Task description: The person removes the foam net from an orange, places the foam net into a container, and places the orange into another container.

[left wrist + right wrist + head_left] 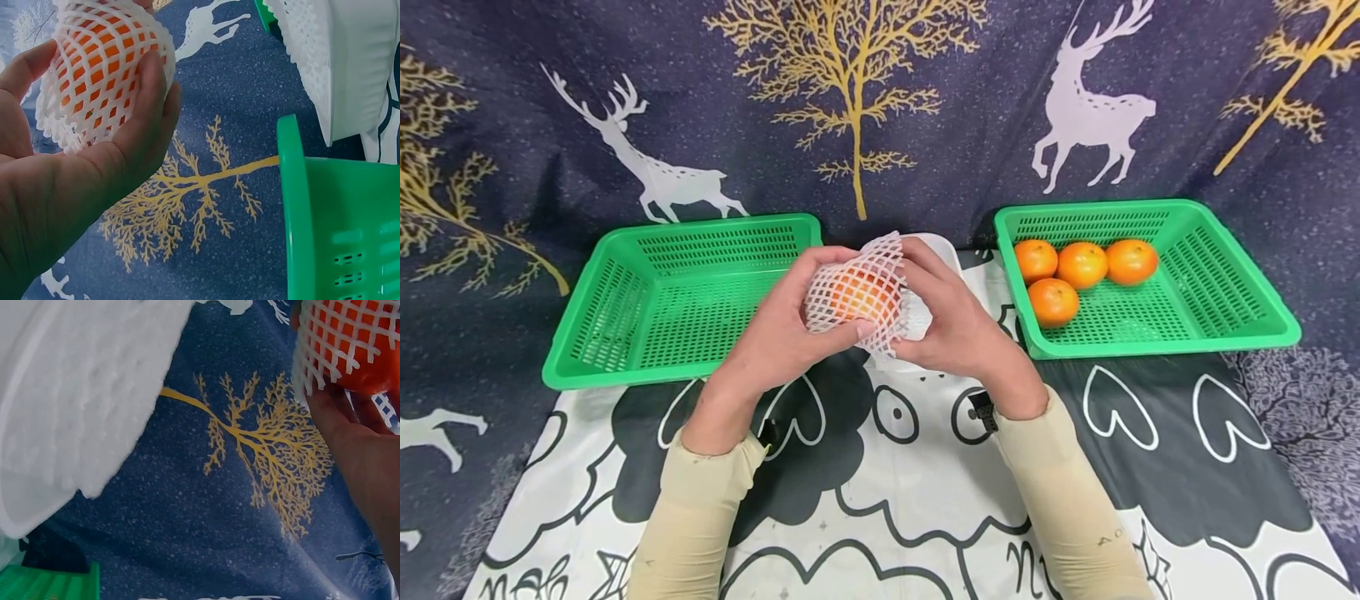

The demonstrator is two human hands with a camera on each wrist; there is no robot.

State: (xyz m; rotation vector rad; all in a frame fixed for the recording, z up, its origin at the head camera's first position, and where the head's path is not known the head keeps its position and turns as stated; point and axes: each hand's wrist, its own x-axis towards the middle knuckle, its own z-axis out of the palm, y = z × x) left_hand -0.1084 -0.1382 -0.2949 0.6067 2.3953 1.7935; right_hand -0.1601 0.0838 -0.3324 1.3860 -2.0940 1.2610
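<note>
An orange sits inside a white foam net, held up between both hands above the middle of the table. My left hand grips the netted orange from the left, its thumb across the front. On the other side my right hand holds the net's open edge between thumb and fingers. The left wrist view has the foam mesh wrapped round the fruit in the left palm. At the net's open end in the right wrist view, bare orange skin shows, and the right fingertips are partly hidden.
Behind the hands stands a white tray with white foam nets in it, partly covered. A green basket on the right holds several oranges. Another green basket stands on the left. A patterned cloth covers the table.
</note>
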